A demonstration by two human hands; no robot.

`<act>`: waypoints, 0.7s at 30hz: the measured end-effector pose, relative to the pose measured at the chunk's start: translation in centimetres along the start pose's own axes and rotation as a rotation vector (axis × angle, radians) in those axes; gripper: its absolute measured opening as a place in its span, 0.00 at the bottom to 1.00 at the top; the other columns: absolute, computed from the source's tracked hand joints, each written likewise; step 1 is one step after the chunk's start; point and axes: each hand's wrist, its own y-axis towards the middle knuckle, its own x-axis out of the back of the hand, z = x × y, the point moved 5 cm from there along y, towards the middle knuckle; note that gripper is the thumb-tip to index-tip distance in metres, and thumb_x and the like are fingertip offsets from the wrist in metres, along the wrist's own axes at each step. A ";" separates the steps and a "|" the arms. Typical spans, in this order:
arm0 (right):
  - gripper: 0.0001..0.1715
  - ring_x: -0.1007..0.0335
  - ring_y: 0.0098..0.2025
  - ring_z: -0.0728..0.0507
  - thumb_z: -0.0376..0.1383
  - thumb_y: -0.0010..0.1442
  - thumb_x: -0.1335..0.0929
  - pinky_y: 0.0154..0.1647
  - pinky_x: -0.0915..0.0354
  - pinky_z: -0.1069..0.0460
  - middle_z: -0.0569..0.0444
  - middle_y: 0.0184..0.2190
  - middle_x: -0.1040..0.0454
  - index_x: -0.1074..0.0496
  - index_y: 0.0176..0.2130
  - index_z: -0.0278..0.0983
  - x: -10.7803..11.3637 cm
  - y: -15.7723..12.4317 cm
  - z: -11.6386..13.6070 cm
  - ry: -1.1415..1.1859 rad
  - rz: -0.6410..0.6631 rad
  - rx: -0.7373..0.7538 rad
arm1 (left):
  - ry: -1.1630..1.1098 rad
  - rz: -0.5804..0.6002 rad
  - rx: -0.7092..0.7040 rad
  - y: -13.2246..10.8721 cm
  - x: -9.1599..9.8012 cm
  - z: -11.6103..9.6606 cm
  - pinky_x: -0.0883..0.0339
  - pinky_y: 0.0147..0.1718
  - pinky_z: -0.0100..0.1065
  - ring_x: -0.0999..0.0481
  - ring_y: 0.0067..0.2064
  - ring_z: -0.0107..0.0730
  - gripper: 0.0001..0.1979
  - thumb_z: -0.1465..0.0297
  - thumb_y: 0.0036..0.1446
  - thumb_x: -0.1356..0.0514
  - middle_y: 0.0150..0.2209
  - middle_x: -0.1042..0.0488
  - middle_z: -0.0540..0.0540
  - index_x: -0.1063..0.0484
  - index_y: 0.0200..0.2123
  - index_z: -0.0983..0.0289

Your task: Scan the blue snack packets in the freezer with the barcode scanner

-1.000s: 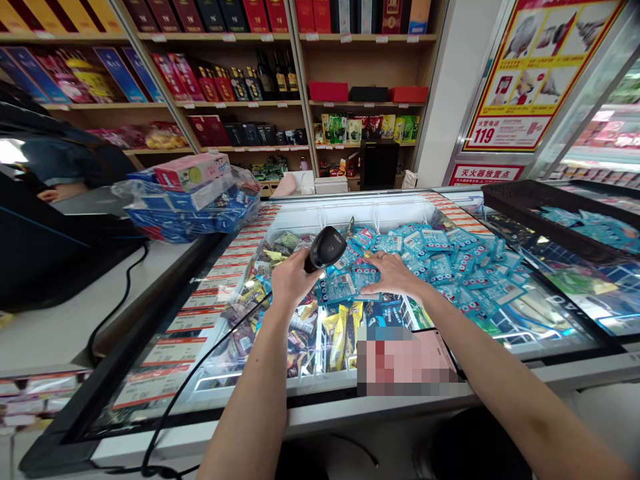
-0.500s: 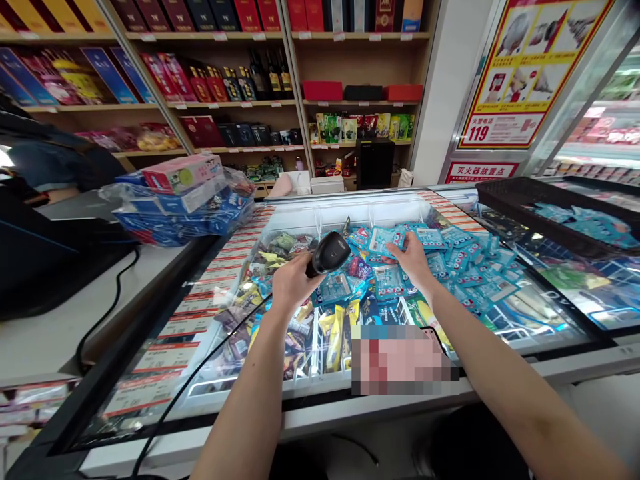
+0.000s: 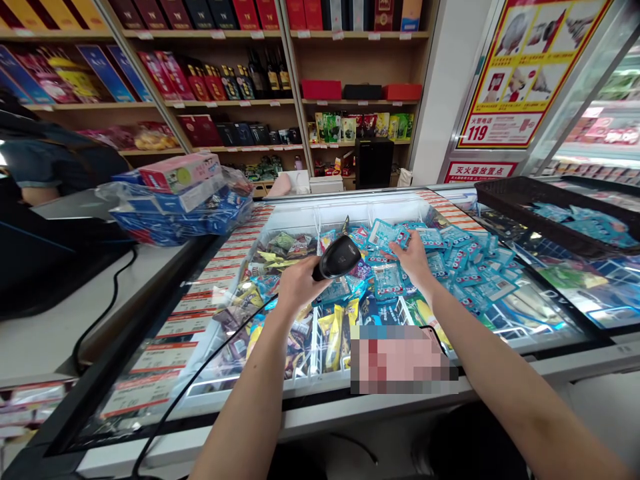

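Note:
My left hand [image 3: 299,285] is closed round the handle of a black barcode scanner [image 3: 339,257], its cable trailing down to the lower left. The scanner's head points right, toward a light-blue packet [image 3: 384,234]. My right hand [image 3: 414,257] pinches that packet by its lower right corner, with a printed label facing up. Many more blue packets [image 3: 457,263] lie spread on the glass top of a freezer [image 3: 300,407], around and to the right of my right hand. Ice cream wrappers [image 3: 337,337] show in wire baskets under the glass.
A phone [image 3: 405,360], blurred out, lies at the freezer's front edge. A plastic-wrapped stack of boxes [image 3: 183,193] stands at the left. A dark tray [image 3: 560,213] with blue packets sits at the right. Shelves line the back; a person's sleeve [image 3: 45,150] shows far left.
My left hand has moved the scanner slightly right, closer to the packet in my right hand. That packet has tilted and risen a little.

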 end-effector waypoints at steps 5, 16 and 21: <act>0.29 0.30 0.37 0.43 0.44 0.47 0.31 0.34 0.27 0.41 0.53 0.40 0.33 0.45 0.45 0.40 0.2 0.1 0.1 -0.082 -0.030 0.011 | 0.006 0.028 -0.029 0.0 -0.3 -0.4 0.39 0.32 0.31 0.25 0.40 0.37 0.17 0.58 0.50 0.43 0.40 0.24 0.52 0.30 0.41 0.59; 0.26 0.30 0.34 0.44 0.41 0.47 0.31 0.35 0.26 0.41 0.55 0.35 0.34 0.44 0.43 0.40 0.0 0.0 0.3 -0.089 -0.010 -0.003 | 0.032 0.060 -0.068 0.0 -0.6 -1.1 0.43 0.28 0.30 0.26 0.36 0.36 0.14 0.59 0.50 0.43 0.34 0.25 0.51 0.30 0.38 0.59; 0.25 0.30 0.35 0.43 0.41 0.47 0.31 0.34 0.26 0.40 0.55 0.35 0.34 0.44 0.42 0.40 -0.1 -0.1 0.4 -0.081 -0.014 -0.002 | 0.028 0.068 -0.057 0.0 -0.6 -1.1 0.43 0.28 0.30 0.26 0.35 0.36 0.14 0.59 0.50 0.43 0.34 0.24 0.52 0.30 0.37 0.60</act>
